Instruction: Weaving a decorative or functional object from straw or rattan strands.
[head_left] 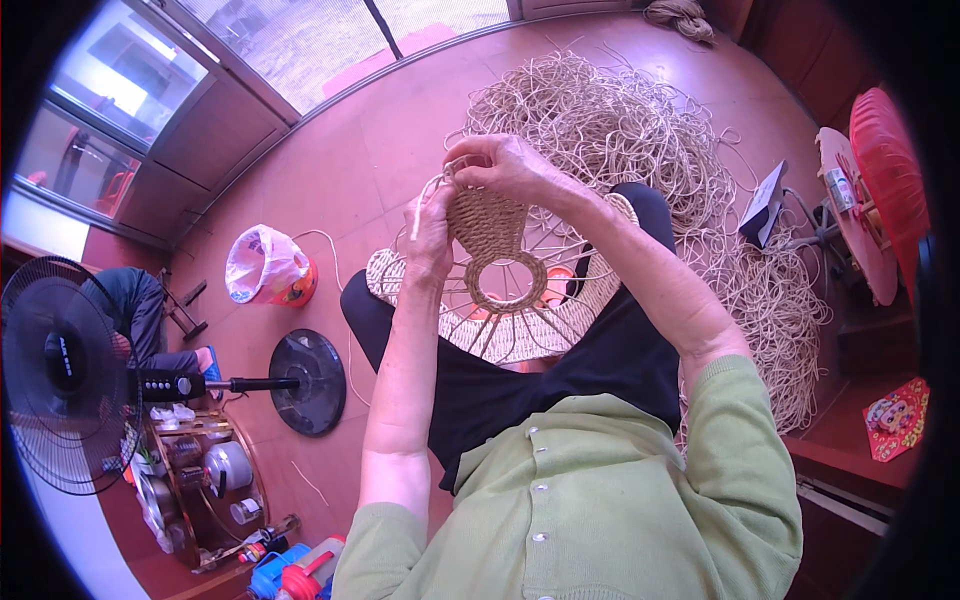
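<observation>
A round wire frame woven with straw-coloured cord (490, 225) lies across my lap. A tightly woven wedge runs from its small central ring (538, 272) to the far rim; bare spokes spread elsewhere, and a woven band (530, 342) curves along the near side. My left hand (430, 228) is closed on the left side of the wedge near the far rim. My right hand (508, 168) pinches a pale cord (421, 195) at the wedge's far edge. The cord's loose length bends down beside my left hand. The fingertips partly hide the spot where the cord meets the weave.
A large heap of loose cord (610, 120) spreads ahead and down the right side. To the left are a lined bin (265, 265), a standing fan (70, 365) and a rack with pots (225, 465). Another person's legs (150, 310) show behind the fan. A red chair (885, 170) stands at right.
</observation>
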